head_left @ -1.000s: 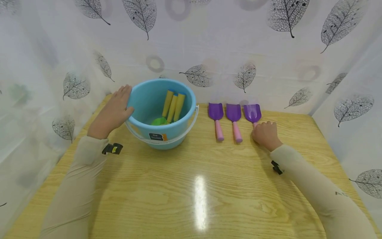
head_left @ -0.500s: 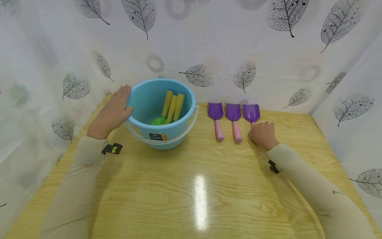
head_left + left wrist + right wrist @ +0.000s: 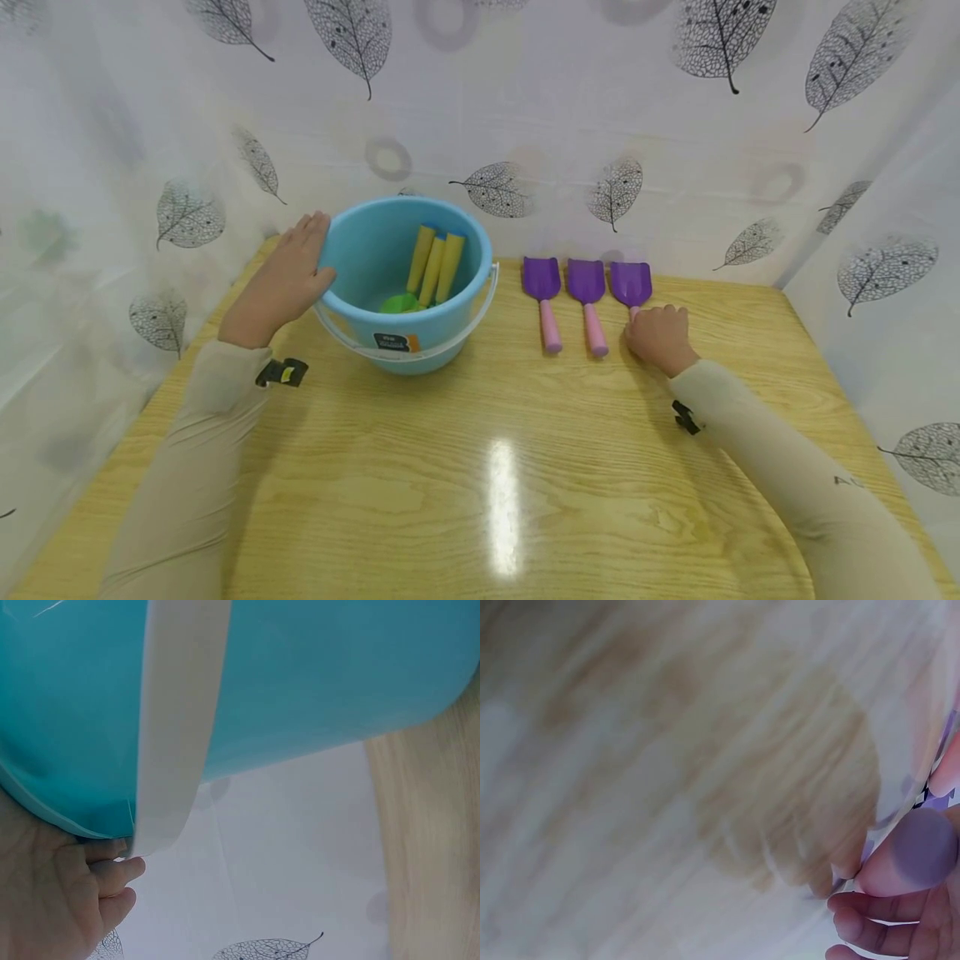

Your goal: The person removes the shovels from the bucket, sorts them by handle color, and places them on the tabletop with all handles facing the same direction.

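Note:
My left hand (image 3: 276, 283) rests against the left rim of a light blue bucket (image 3: 420, 354), fingers straight and thumb at the edge. In the left wrist view its fingertips (image 3: 124, 870) lie at the rim beside the white bail handle (image 3: 180, 720). My right hand (image 3: 662, 337) grips the pink handle of the rightmost toy shovel (image 3: 631, 283), whose purple blade lies close over the table. The rounded handle end (image 3: 924, 847) sticks out of the grip in the right wrist view. Two matching shovels, one in the middle (image 3: 587, 282) and one at left (image 3: 542, 277), lie beside it.
Inside the bucket stand yellow sticks (image 3: 432, 271) with blue ends, next to a green piece (image 3: 400, 304). The wooden table (image 3: 405, 483) is bounded behind and at the sides by a white leaf-print curtain (image 3: 540, 108).
My right hand has shifted slightly left with the rightmost shovel, which sits closer to the middle one. The left hand and the bucket have stayed in place.

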`<state>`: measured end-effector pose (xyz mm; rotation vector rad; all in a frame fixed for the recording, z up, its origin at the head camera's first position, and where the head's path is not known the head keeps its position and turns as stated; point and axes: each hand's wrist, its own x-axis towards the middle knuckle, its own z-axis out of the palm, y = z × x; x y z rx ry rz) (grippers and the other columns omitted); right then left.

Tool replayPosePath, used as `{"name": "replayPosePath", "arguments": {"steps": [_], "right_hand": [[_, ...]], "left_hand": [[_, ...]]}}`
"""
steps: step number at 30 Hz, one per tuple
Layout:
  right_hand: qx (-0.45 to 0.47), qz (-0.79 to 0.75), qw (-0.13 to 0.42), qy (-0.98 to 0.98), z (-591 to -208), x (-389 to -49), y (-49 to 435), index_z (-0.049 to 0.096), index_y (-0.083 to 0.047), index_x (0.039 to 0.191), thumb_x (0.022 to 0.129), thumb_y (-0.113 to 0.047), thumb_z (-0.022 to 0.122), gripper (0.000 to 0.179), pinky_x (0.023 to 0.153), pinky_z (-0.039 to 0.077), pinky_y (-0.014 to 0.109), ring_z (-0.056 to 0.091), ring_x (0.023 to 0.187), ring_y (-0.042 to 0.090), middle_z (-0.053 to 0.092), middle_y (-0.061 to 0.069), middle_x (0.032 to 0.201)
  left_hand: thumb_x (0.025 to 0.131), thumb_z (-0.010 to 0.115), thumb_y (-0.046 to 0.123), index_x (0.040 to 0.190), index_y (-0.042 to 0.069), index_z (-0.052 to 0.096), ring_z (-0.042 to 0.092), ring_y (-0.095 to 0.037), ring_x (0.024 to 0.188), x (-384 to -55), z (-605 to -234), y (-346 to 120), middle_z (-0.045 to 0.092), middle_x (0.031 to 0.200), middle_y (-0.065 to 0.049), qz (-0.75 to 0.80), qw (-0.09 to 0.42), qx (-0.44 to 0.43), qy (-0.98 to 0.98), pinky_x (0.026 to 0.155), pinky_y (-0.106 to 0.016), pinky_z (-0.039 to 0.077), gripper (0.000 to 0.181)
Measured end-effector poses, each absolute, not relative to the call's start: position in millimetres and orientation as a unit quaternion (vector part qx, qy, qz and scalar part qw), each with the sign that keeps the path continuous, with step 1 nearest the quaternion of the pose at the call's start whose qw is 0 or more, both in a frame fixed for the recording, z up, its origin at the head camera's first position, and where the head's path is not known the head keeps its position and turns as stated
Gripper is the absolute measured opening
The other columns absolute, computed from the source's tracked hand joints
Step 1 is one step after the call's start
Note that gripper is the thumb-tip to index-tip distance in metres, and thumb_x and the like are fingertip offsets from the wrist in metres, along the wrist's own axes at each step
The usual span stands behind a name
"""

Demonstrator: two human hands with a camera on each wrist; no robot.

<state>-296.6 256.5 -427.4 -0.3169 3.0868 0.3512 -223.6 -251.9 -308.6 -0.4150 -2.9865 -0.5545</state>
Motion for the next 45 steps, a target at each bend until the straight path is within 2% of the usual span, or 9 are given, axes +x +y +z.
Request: {"name": "replayPosePath", "arguments": {"steps": [10,29,41,45], "right_hand": [[-0.103,0.129,0.023,0.986,-423,-296,255,0.053,0.002,0.076,0.095,-0.021,0.036,0.035,0.068,0.047,0.057,0.057,0.07,0.041,0.057,0.022,0.069],[-0.115,0.12,0.031,0.986,-422,-292,260,0.055,0.003,0.082,0.095,-0.018,0.034,0.031,0.075,0.046,0.062,0.057,0.074,0.044,0.06,0.025,0.074],[-0.112,0.102,-0.006,0.988,-424,-292,261,0.051,0.001,0.072,0.094,-0.02,0.037,0.033,0.065,0.046,0.056,0.057,0.069,0.043,0.058,0.024,0.069],[-0.101,0.091,-0.021,0.99,-425,-292,261,0.054,0.007,0.077,0.095,-0.023,0.036,0.039,0.069,0.047,0.058,0.058,0.076,0.046,0.058,0.029,0.077]], "left_hand": [[0.093,0.033,0.016,0.147,-0.009,0.005,0.004,-0.044,0.144,-224,-308,-252,0.006,0.154,-0.029,-0.18,0.044,-0.138,-0.973,0.119,-0.055,0.006,0.066],[0.094,0.033,0.018,0.148,-0.007,0.002,0.001,-0.042,0.145,-215,-307,-248,0.003,0.156,-0.027,-0.18,0.037,-0.127,-0.975,0.119,-0.055,0.004,0.067],[0.094,0.032,0.017,0.148,-0.008,0.003,0.002,-0.043,0.144,-215,-308,-248,0.005,0.155,-0.029,-0.183,0.044,-0.134,-0.973,0.119,-0.055,0.005,0.066],[0.094,0.032,0.017,0.148,-0.008,0.003,0.002,-0.043,0.144,-215,-309,-248,0.006,0.155,-0.029,-0.184,0.045,-0.134,-0.973,0.119,-0.054,0.005,0.066]]}}
